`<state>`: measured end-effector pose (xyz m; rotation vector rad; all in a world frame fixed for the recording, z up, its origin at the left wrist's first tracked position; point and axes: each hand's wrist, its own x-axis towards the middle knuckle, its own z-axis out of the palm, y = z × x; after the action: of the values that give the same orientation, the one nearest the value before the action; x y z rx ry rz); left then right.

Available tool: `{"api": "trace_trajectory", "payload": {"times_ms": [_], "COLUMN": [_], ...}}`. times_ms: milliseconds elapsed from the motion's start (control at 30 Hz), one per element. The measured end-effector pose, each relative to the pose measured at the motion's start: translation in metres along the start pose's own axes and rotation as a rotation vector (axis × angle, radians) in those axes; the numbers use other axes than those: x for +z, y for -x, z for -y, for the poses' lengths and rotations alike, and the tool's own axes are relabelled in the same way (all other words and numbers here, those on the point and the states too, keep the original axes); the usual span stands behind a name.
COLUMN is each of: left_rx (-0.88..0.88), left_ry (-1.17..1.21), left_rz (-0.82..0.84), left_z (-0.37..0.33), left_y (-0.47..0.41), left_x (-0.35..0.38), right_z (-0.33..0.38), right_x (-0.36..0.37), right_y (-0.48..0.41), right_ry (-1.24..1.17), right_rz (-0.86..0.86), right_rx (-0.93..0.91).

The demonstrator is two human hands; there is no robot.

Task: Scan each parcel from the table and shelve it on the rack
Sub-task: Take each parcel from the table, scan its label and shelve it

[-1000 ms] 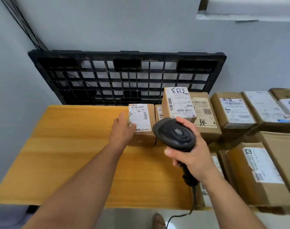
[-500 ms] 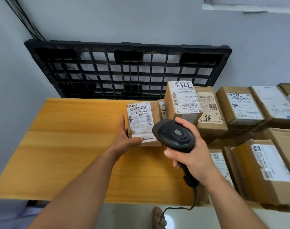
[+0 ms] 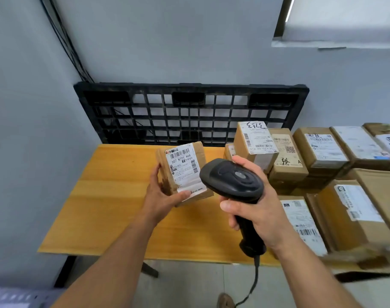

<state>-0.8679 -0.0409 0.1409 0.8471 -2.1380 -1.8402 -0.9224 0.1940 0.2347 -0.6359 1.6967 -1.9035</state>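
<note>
1 s ago the parcel [image 3: 183, 170] lay flat on the table [image 3: 105, 196] w/ the left hand [image 3: 165, 196] only touching it. Now it was lifted clear above the table's far middle, tilted, label [image 3: 182, 162] up. Pick done; scan prob. next, shelving not begun. The left hand gripped it from the low left: thumb on the label's near edge, fingers behind the side. The right hand [image 3: 256, 210] was wrapped round the scanner [image 3: 231, 181] handle, head above the table's right part, just beside the parcel. Other parcels [image 3: 256, 147] sat at the table's right end.
</note>
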Motion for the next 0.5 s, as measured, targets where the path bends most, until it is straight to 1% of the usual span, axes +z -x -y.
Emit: {"api": "trace_trajectory", "payload": {"times_ms": [200, 500], "left_rx": [0.031, 0.095], "left_ry": [-0.086, -0.134], "left_rz": [-0.038, -0.048], "left_z": [-0.007, -0.001], "left_y": [0.035, 0.080], "left_x": [-0.038, -0.080], "right_z": [0.016, 0.026], "right_x": [0.043, 0.095], "right_y": [0.029, 0.078], "right_ry": [-0.009, 0.044], "right_rz": [0.039, 0.020], "right_rx": [-0.059, -0.088]}}
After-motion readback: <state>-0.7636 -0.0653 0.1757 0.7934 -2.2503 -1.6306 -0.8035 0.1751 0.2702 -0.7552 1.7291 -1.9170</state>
